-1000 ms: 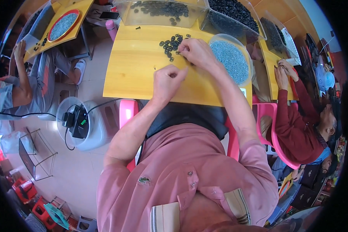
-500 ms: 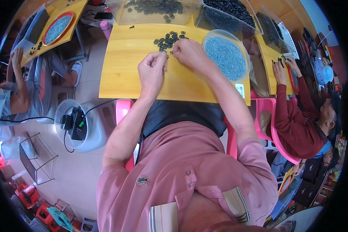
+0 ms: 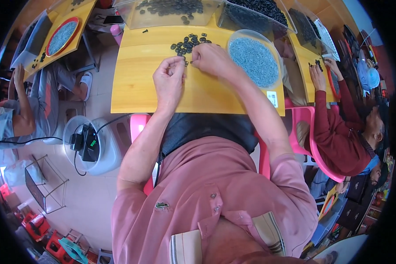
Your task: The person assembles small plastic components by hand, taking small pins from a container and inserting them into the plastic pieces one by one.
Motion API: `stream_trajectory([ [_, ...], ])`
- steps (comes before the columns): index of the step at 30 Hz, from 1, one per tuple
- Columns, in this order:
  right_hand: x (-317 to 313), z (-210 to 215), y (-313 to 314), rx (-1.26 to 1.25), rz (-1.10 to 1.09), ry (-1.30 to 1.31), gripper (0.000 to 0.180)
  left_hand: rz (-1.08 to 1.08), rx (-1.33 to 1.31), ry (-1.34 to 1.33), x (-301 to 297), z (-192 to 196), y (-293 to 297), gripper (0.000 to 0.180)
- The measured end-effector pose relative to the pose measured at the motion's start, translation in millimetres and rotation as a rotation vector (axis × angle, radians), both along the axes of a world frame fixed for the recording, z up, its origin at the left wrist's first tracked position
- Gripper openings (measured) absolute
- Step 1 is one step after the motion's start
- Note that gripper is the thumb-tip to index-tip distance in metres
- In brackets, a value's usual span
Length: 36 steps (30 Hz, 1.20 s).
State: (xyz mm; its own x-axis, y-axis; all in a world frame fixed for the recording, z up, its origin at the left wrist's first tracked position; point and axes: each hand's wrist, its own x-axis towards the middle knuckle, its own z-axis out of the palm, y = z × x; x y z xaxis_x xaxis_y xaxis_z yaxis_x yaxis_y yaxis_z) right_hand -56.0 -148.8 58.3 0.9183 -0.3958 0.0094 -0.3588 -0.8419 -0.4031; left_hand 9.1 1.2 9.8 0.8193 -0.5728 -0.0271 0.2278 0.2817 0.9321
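On the yellow table, my left hand (image 3: 168, 83) is closed, thumb and forefinger pinched together. What lies between its fingertips is too small to make out. My right hand (image 3: 212, 59) is closed too, its fingertips turned down to the tabletop and hiding whatever they hold. A small black piece (image 3: 186, 64) shows in the narrow gap between the two hands. Just beyond them lies a loose pile of small black oval parts (image 3: 188, 44), some with holes. Close to my right wrist stands a round clear tub (image 3: 279, 66) full of small silvery screws.
Clear bins of black parts, one left (image 3: 171, 21) and one right (image 3: 251, 25), stand along the far edge. A single black screw-like piece (image 3: 145, 31) lies on the yellow table (image 3: 134, 79). Co-workers sit at tables on both sides. A white bucket (image 3: 68, 149) with black adapters stands left.
The view has shifted slightly. Both hands stay close together by the pile, still closed, with only small finger movements.
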Motion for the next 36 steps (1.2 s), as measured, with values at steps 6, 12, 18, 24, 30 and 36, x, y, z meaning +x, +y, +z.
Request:
stream_trajectory([
  [6,-23,4,7,0.229,0.040,-0.172,0.017,-0.047,0.166,-0.355,-2,-11,-4,0.017],
  [12,-47,9,15,0.577,-0.044,-0.282,0.013,-0.193,0.172,-0.240,-4,-6,0,0.018],
  [18,-62,6,14,0.658,-0.074,-0.363,0.012,-0.252,0.226,-0.411,-16,-1,2,0.021],
  [24,-93,22,-38,-0.061,-0.239,-0.446,0.012,-0.292,0.258,-0.408,-16,-5,2,0.021],
  [30,-110,22,-65,-0.186,-0.366,-0.236,0.015,-0.289,0.161,-0.227,-10,-13,0,0.019],
  [36,-107,23,-60,-0.086,-0.330,-0.131,0.021,-0.261,0.115,-0.238,-10,-13,-1,0.018],
])
